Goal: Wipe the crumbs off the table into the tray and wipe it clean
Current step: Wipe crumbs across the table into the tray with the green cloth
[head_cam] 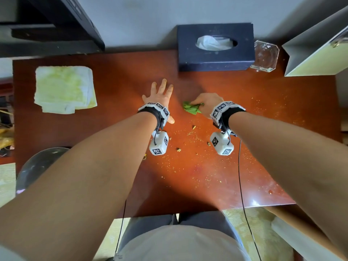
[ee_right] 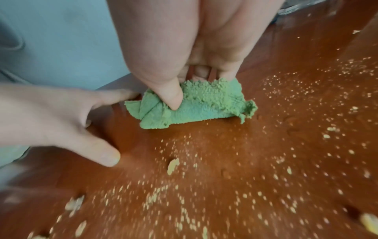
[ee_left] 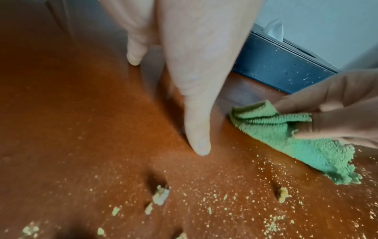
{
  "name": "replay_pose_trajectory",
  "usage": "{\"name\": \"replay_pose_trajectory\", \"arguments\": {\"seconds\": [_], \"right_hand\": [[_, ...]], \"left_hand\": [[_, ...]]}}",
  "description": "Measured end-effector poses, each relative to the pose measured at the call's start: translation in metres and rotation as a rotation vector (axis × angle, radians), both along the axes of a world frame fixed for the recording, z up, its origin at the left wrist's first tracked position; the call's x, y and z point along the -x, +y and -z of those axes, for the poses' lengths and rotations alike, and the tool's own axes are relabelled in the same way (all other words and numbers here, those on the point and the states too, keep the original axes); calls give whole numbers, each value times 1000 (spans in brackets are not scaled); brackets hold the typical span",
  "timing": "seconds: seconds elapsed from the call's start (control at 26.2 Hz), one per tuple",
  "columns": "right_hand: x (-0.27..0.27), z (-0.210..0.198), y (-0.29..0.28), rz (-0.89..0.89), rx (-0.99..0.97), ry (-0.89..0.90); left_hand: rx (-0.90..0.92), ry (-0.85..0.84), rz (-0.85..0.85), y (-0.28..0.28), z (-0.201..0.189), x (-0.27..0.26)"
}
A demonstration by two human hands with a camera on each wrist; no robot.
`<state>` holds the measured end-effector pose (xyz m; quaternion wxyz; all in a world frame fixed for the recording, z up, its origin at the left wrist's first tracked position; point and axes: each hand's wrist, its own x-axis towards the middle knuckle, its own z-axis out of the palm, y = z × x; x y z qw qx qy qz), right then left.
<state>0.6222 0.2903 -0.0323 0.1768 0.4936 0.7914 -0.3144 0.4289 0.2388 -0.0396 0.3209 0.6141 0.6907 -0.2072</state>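
My right hand [head_cam: 205,102] grips a crumpled green cloth [head_cam: 190,108] and holds it down on the brown table [head_cam: 75,129], near the middle. In the right wrist view the thumb [ee_right: 171,93] pinches the cloth [ee_right: 200,106] against the curled fingers. My left hand [head_cam: 160,95] lies flat on the table just left of the cloth, fingers spread and holding nothing. Yellow crumbs [head_cam: 194,127], fine dust and a few bigger bits [ee_left: 161,194], are scattered in front of both hands and off to the right. A clear glass tray [head_cam: 265,55] stands at the back right.
A dark blue tissue box [head_cam: 214,46] stands at the back, beside the glass tray. A folded, yellow-stained white cloth [head_cam: 64,89] lies at the left. A white box [head_cam: 316,49] overhangs the right back corner. A round dark bin [head_cam: 37,166] sits beside the table's left edge.
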Motion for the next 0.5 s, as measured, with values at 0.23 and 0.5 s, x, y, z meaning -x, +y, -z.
{"name": "replay_pose_trajectory", "arguments": {"seconds": [0.23, 0.5], "right_hand": [[5, 2, -32, -176, 94, -53], [9, -4, -44, -148, 219, -92]], "left_hand": [[-21, 7, 2, -1, 1, -2], [-27, 28, -5, -4, -2, -8]]}}
